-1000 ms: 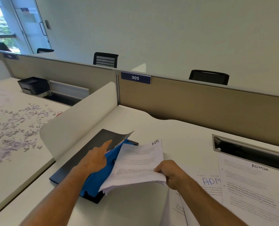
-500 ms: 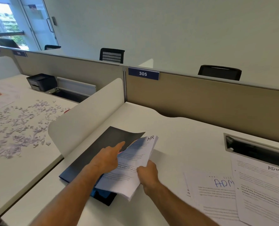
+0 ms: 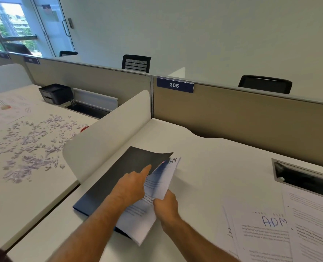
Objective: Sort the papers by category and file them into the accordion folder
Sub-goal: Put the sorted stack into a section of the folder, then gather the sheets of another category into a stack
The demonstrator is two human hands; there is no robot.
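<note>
I am seeing the right hand (image 3: 166, 205) pinching the HR papers (image 3: 156, 188), half inside the accordion folder (image 3: 119, 176) on the desk (image 3: 204, 157); the left hand (image 3: 132, 188) is resting on the papers, forefinger extended under the folder's dark flap.

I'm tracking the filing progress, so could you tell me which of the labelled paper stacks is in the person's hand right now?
The HR stack, gripped by the right hand at the folder. The ADM-marked papers lie untouched on the desk.
</note>
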